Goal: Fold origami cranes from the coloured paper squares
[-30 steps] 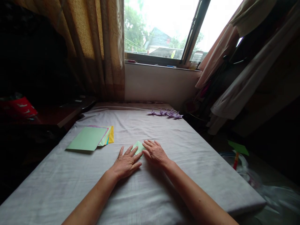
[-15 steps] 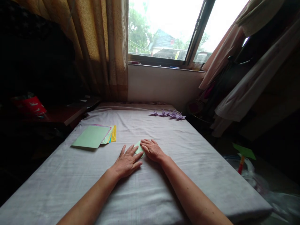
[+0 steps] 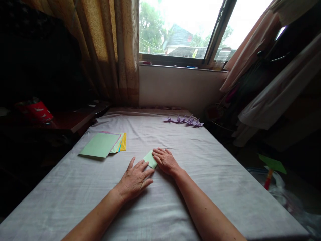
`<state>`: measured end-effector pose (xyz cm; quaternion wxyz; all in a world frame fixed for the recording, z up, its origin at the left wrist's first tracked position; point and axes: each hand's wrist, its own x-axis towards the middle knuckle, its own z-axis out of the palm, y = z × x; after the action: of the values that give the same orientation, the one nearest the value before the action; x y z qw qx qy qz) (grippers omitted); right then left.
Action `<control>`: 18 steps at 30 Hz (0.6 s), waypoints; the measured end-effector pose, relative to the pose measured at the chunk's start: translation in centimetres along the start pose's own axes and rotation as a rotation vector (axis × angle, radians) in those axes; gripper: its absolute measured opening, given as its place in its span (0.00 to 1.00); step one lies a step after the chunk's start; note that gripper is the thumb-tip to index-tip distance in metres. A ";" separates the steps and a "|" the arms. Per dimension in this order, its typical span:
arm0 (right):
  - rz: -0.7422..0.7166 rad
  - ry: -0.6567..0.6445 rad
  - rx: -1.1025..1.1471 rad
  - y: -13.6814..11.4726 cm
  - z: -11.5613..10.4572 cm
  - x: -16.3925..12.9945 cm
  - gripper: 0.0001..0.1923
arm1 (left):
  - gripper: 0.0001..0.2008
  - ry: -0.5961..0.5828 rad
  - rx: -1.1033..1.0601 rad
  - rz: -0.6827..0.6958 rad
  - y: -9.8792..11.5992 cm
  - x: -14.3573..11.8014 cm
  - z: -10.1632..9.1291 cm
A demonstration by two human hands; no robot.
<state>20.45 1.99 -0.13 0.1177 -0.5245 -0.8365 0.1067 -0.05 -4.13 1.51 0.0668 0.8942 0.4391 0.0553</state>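
A small folded piece of light green paper [image 3: 150, 159] lies flat on the cloth-covered table [image 3: 105, 187]. My left hand [image 3: 135, 175] rests palm down at its near left edge, fingers spread and fingertips touching it. On the paper's right side lies my right hand [image 3: 165, 160], also palm down, with its fingers stretched out and covering that edge. Neither hand grips anything. To the left is a stack of coloured paper sheets [image 3: 100, 144], light green on top, with yellow, blue and pink edges showing.
Several purple paper cranes [image 3: 185, 120] stand near the table's far right corner. On a dark side table at the left is a red container [image 3: 35, 111]. Clothes [image 3: 260, 103] hang at the right, above a plastic bag [image 3: 283, 197] beside the table. A window [image 3: 180, 30] is behind.
My left hand has drawn slightly back toward me, so more of the folded green paper shows. My right hand stays at its edge. The camera view has shifted a little.
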 end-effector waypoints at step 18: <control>-0.006 0.100 0.073 0.4 0.5 0.4 0.19 | 0.17 0.114 0.134 0.098 -0.2 0.9 -0.1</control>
<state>20.51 2.46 -0.73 0.1787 -0.5219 -0.8267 0.1103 0.28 -3.31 1.59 -0.0208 0.9124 0.4008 0.0798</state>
